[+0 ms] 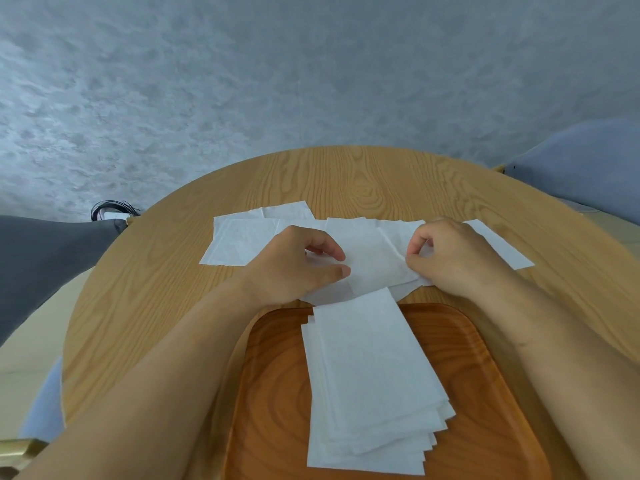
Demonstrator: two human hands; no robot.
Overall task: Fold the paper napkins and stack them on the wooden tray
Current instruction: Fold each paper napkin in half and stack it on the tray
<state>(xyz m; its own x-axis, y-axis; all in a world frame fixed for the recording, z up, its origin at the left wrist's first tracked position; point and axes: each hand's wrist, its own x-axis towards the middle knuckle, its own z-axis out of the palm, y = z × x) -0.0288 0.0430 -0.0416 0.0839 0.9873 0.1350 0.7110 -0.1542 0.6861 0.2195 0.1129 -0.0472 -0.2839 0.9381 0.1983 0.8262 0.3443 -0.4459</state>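
A white paper napkin [375, 263] lies flat on the round wooden table [363, 181], just beyond the tray. My left hand [301, 261] pinches its left edge with thumb and curled fingers. My right hand [446, 254] pinches its right edge the same way. More unfolded napkins lie behind: one at the left [239, 242], one at the far middle [284, 211], one at the right [502, 247]. A stack of several folded napkins [367, 382] rests on the reddish wooden tray [270, 375] in front of me, its layers fanned at the near right corner.
A blue-grey chair back [581, 164] stands at the table's far right. A dark grey cushion [41, 261] sits at the left, with black cables [110, 207] behind it. Another blue seat edge [45, 403] shows at the lower left. A grey textured wall lies beyond.
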